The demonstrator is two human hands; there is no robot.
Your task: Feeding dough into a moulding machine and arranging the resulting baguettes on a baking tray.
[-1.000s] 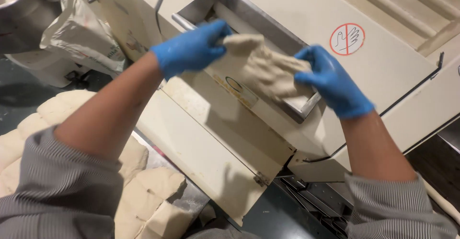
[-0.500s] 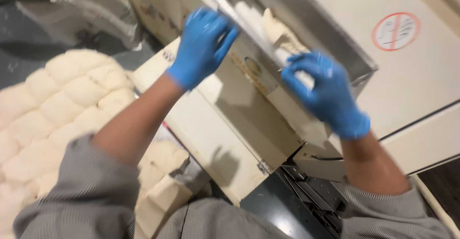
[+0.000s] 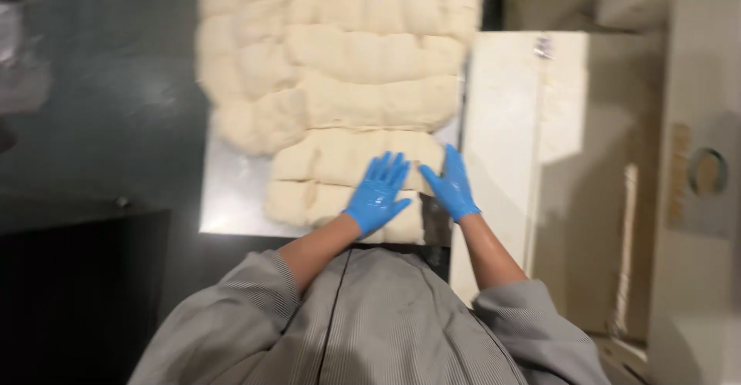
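A dark floor (image 3: 100, 122) lies on the left, and a cream machine (image 3: 587, 161) stands on the right. Between them a metal tray (image 3: 231, 192) carries rows of pale dough pieces (image 3: 347, 53) (packed closely, touching each other). The left hand (image 3: 378, 192) lies flat and open on the near dough row (image 3: 324, 203), fingers spread. The right hand (image 3: 450, 184) is open too, touching the right end of this row, gripping nothing.

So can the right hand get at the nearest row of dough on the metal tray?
Probably yes. The right hand already lies at the right end of the nearest dough row on the metal tray, with the left hand flat beside it and nothing in between.
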